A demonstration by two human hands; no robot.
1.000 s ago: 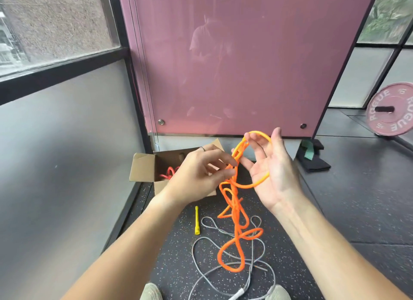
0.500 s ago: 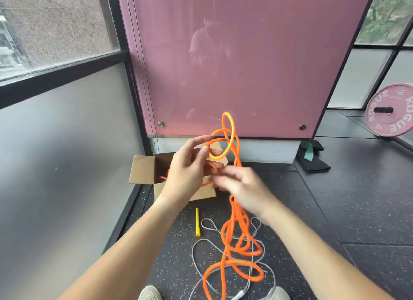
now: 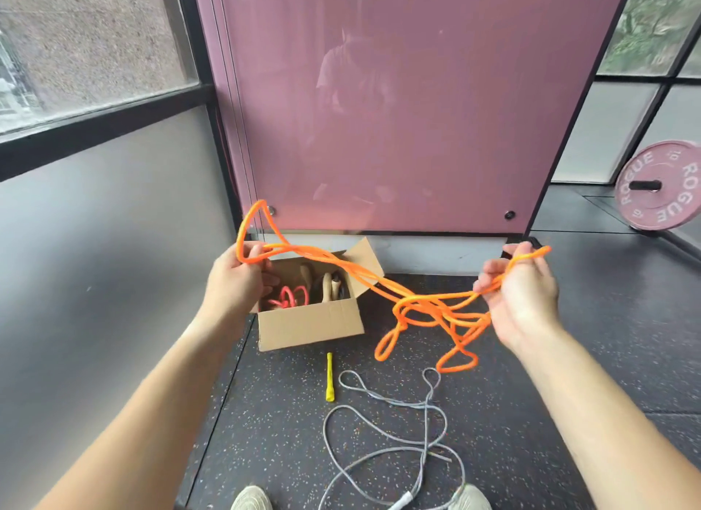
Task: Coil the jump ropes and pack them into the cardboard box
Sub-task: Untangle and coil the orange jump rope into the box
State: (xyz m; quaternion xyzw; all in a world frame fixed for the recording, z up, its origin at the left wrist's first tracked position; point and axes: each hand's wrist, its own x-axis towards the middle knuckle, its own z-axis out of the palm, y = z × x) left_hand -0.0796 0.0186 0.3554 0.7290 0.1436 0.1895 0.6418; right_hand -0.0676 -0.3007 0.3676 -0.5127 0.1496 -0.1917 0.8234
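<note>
1. Orange jump rope: stretched left-to-right above the cardboard box; its tangle sags right of the box.
2. Grey jump rope: loose on the floor before the box, near end cut off.
3. Box open; contents partly hidden by the left hand.
4. Left fingers curled round a loop; right hand, right of the box, fingers hooked on strands.
5. Yellow handle: before the box, pointing at it.
</note>
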